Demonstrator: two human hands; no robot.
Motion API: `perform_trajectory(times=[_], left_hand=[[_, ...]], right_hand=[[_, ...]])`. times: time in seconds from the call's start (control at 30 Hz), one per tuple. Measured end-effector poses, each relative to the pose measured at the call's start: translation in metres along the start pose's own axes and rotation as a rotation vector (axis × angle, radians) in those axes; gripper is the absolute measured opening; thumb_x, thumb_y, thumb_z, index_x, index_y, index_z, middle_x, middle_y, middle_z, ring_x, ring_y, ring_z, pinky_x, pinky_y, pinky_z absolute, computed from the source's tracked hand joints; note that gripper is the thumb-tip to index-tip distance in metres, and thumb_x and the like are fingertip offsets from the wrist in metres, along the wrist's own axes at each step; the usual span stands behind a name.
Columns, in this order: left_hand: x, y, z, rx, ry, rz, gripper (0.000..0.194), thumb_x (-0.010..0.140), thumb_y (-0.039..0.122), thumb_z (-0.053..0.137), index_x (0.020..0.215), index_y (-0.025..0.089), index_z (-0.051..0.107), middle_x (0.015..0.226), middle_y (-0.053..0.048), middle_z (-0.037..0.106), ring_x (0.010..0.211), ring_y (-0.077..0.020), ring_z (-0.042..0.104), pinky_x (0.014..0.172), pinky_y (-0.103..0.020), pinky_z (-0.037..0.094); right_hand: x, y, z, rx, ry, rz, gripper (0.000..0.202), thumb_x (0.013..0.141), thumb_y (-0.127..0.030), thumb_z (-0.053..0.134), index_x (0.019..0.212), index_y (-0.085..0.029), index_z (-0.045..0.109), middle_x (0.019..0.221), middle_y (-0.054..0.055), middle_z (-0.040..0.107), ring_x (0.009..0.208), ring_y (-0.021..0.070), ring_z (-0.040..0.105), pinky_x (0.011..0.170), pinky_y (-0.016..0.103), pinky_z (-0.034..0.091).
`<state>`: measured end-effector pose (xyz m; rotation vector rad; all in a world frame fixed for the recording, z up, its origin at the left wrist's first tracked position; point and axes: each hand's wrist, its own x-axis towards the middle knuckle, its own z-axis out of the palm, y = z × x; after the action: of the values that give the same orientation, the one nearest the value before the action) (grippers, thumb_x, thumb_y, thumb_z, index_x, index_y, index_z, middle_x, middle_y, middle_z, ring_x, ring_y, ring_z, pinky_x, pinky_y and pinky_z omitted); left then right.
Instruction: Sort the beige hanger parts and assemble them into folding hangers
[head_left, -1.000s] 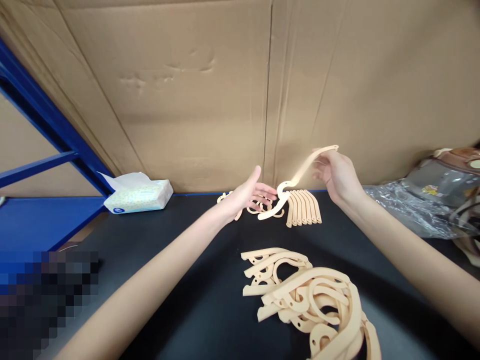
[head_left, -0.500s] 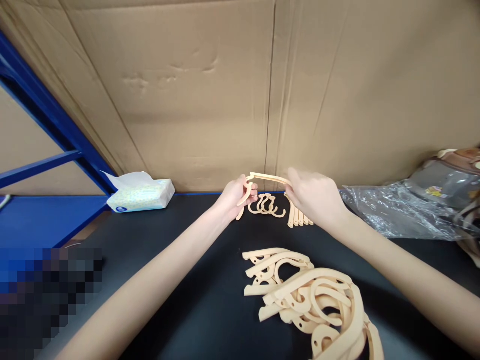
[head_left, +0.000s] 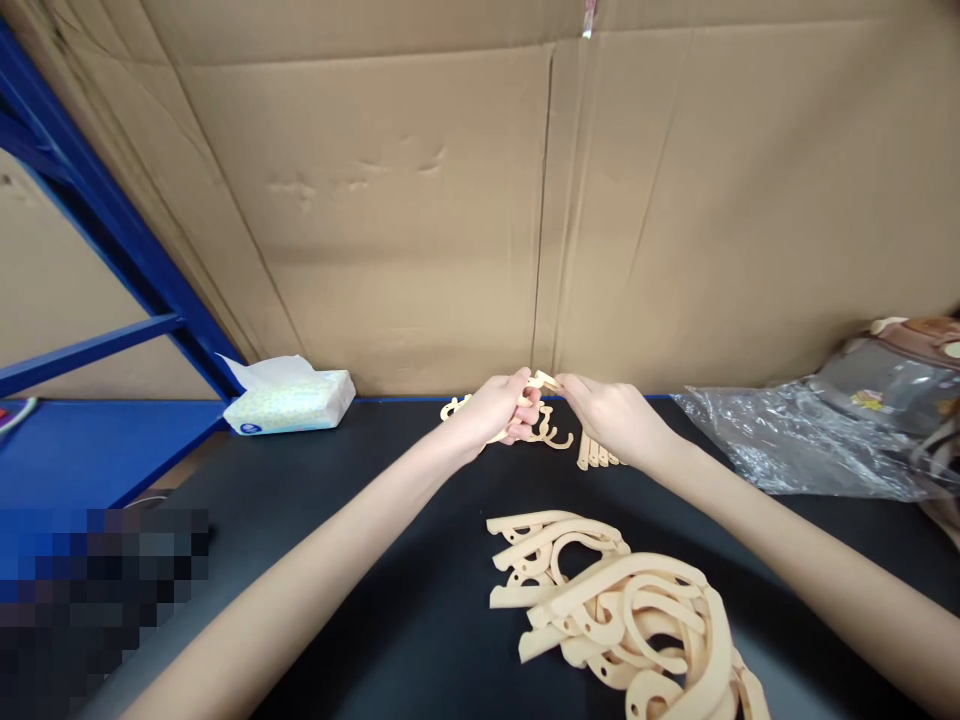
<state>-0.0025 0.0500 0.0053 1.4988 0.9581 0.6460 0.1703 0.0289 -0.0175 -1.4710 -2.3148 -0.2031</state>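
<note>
Brown cardboard [head_left: 405,200] backs the whole scene, and up against it runs the far edge of the black bench [head_left: 337,560]. Right by the middle of that edge, up off the surface, here's the cream hanger piece [head_left: 547,381], caught between two bare hands! It's smooth, pale and slim, with a squared, notched-looking bit peeking out; the rest is lost behind the knuckles.

Left hand [head_left: 491,408]: fingers curled shut around its curved end, thumb on top. Right hand [head_left: 615,415]: fingers pinched closed on the other side of it.

And look at the change! Half a second ago a long stretch of arm showed between them; now the hands have closed up and just a short stub is visible. Its visible part points across the bench, left to right, dipping slightly towards the right hand; that long axis lies roughly along the far edge.

Under and beside the hands, loose hooks [head_left: 556,438] and a row of slim arms [head_left: 592,452] sit near that edge. Nearer us, a tangled heap of cream hangers [head_left: 622,600] spreads to the near edge. Tissue pack [head_left: 291,403] at the far left corner, crinkled clear plastic [head_left: 780,440] off to the right.
</note>
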Motion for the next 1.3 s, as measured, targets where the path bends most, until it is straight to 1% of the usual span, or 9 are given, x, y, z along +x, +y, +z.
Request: perform_trajectory(times=[0.2,0.33,0.43,0.5,0.63,0.9,1.0,1.17,1.3], left_hand=[[-0.012,-0.009,0.014,0.290,0.277,0.166,0.024,0.091,0.035,0.047,0.074,0.019,0.048,0.059,0.001,0.040,0.066,-0.0170,0.053,0.063,-0.026,0.041],[-0.019,-0.013,-0.030,0.396,0.332,0.123,0.026,0.092,0.032,0.046,0.073,0.017,0.056,0.071,-0.002,0.055,0.072,-0.0164,0.056,0.067,-0.027,0.046],[-0.016,-0.023,-0.071,0.403,0.393,0.001,0.024,0.095,0.031,0.042,0.088,0.014,0.058,0.075,-0.002,0.058,0.069,-0.0134,0.059,0.063,-0.027,0.051],[-0.009,-0.034,-0.091,0.431,0.453,-0.065,0.024,0.095,0.033,0.048,0.095,0.011,0.058,0.084,-0.003,0.061,0.072,-0.0125,0.060,0.065,-0.028,0.052],[0.008,-0.061,-0.107,0.573,0.537,-0.157,0.026,0.092,0.036,0.053,0.094,0.011,0.061,0.090,-0.004,0.063,0.080,-0.0158,0.061,0.071,-0.032,0.052],[0.004,-0.067,-0.095,0.847,0.630,-0.103,0.026,0.087,0.039,0.055,0.097,0.016,0.059,0.107,-0.009,0.063,0.098,-0.0229,0.059,0.081,-0.035,0.043],[-0.013,-0.054,-0.074,0.889,0.507,0.025,0.023,0.089,0.037,0.050,0.104,0.020,0.055,0.111,-0.007,0.062,0.093,-0.0211,0.059,0.076,-0.031,0.041],[-0.046,-0.028,-0.030,0.864,0.078,0.195,0.019,0.086,0.040,0.054,0.097,0.026,0.059,0.097,0.002,0.065,0.085,-0.0160,0.059,0.071,-0.025,0.042],[-0.064,-0.014,-0.016,0.880,-0.205,0.179,0.023,0.086,0.035,0.055,0.105,0.024,0.059,0.106,-0.001,0.063,0.095,-0.0176,0.057,0.075,-0.025,0.041]], right_hand=[[0.010,0.008,-0.003,0.377,-0.038,0.116,0.044,0.097,-0.028,0.023,0.076,-0.015,0.059,0.054,0.002,0.060,0.043,0.0112,0.054,0.045,0.022,0.039],[0.002,0.042,-0.007,0.431,0.071,0.264,0.042,0.094,-0.037,0.027,0.085,-0.013,0.061,0.054,0.001,0.057,0.044,0.0131,0.052,0.045,0.025,0.041],[-0.013,0.055,-0.013,0.389,0.188,0.338,0.031,0.088,-0.041,0.042,0.094,-0.016,0.059,0.075,0.006,0.064,0.065,0.0187,0.060,0.059,0.031,0.046],[-0.024,0.056,-0.015,0.310,0.261,0.298,0.024,0.086,-0.037,0.049,0.098,-0.018,0.058,0.091,0.008,0.066,0.081,0.0216,0.062,0.070,0.034,0.047],[-0.041,0.050,-0.005,0.045,0.272,-0.013,0.017,0.091,-0.025,0.043,0.095,-0.019,0.058,0.095,0.009,0.068,0.088,0.0227,0.063,0.076,0.036,0.049],[-0.051,0.050,0.030,0.043,0.171,-0.210,0.027,0.094,-0.020,0.036,0.100,-0.019,0.062,0.112,0.011,0.069,0.111,0.0220,0.061,0.094,0.040,0.050],[-0.052,0.051,0.034,0.056,0.133,-0.201,0.027,0.093,-0.018,0.037,0.100,-0.020,0.063,0.112,0.010,0.069,0.108,0.0220,0.063,0.089,0.039,0.053],[-0.055,0.053,0.034,0.084,0.056,-0.155,0.025,0.091,-0.015,0.039,0.103,-0.020,0.061,0.118,0.009,0.066,0.108,0.0209,0.063,0.086,0.039,0.054],[-0.057,0.056,0.035,0.113,0.005,-0.136,0.026,0.092,-0.015,0.037,0.099,-0.022,0.060,0.119,0.006,0.065,0.111,0.0195,0.061,0.087,0.037,0.053]])
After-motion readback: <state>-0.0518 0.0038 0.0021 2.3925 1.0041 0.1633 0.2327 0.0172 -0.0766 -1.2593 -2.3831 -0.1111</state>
